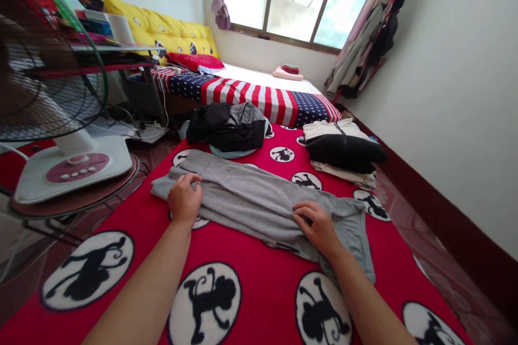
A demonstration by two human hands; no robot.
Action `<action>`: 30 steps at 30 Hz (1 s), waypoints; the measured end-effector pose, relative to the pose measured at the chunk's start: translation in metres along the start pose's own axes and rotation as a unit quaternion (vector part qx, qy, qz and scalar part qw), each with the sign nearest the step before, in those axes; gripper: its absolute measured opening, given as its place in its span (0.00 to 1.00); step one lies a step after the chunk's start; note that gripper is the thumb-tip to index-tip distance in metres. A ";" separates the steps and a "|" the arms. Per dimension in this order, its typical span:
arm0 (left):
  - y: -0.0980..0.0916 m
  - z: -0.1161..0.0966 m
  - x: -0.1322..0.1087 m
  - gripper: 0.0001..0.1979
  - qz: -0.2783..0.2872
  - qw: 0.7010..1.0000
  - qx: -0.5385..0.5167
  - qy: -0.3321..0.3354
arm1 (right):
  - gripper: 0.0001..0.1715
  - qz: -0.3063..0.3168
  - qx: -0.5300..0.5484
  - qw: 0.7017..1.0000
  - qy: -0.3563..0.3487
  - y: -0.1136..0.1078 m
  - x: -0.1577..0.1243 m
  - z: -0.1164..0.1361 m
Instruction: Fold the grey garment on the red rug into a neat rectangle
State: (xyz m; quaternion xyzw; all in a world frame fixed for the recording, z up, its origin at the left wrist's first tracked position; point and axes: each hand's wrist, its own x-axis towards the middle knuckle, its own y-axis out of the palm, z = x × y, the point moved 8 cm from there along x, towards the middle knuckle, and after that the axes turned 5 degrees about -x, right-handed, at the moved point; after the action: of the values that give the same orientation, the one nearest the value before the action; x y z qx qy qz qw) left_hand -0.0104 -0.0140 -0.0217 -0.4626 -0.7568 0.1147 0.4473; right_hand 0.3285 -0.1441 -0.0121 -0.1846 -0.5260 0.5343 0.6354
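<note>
Forearms (pixel 148 285) reach to a grey garment (pixel 251 188), long axis crosswise; left hand (pixel 185 198) by its left end, right hand (pixel 318 226) toward its right. Both seemingly pinch it.

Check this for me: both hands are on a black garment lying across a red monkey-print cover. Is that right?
Not quite: the head view shows the garment is grey, not black. The left hand and right hand are indeed on it, and it lies across the red monkey-print cover.
</note>
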 end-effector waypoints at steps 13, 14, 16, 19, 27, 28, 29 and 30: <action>0.020 -0.107 -0.066 0.09 0.299 0.866 -0.299 0.269 | 0.06 -0.059 0.026 0.979 0.195 -0.060 -0.068 -0.031; 0.021 -0.117 -0.075 0.09 0.315 0.852 -0.302 0.288 | 0.08 -0.038 0.019 0.976 0.211 -0.059 -0.076 -0.036; 0.022 -0.137 -0.091 0.08 0.333 0.835 -0.295 0.325 | 0.13 -0.014 0.003 0.971 0.240 -0.056 -0.088 -0.044; 0.028 -0.166 -0.115 0.07 0.349 0.815 -0.268 0.378 | 0.18 -0.010 -0.004 0.966 0.257 -0.049 -0.092 -0.049; 0.059 -0.203 -0.146 0.08 0.357 0.818 -0.206 0.401 | 0.09 -0.049 0.053 0.966 0.248 -0.047 -0.064 -0.044; 0.060 -0.202 -0.143 0.08 0.357 0.821 -0.220 0.388 | 0.10 -0.053 0.075 0.962 0.257 -0.048 -0.064 -0.045; 0.060 -0.201 -0.139 0.08 0.358 0.823 -0.244 0.367 | 0.12 -0.056 0.098 0.956 0.270 -0.047 -0.064 -0.048; 0.059 -0.199 -0.134 0.08 0.361 0.824 -0.276 0.340 | 0.13 -0.059 0.120 0.949 0.286 -0.046 -0.065 -0.050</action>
State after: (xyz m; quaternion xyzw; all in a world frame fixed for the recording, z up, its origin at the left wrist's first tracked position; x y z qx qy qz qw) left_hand 0.2036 -0.1370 -0.0184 -0.8163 -0.3364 -0.1098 0.4566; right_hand 0.4028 -0.2006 -0.0247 -0.2206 -0.2644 0.4804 0.8067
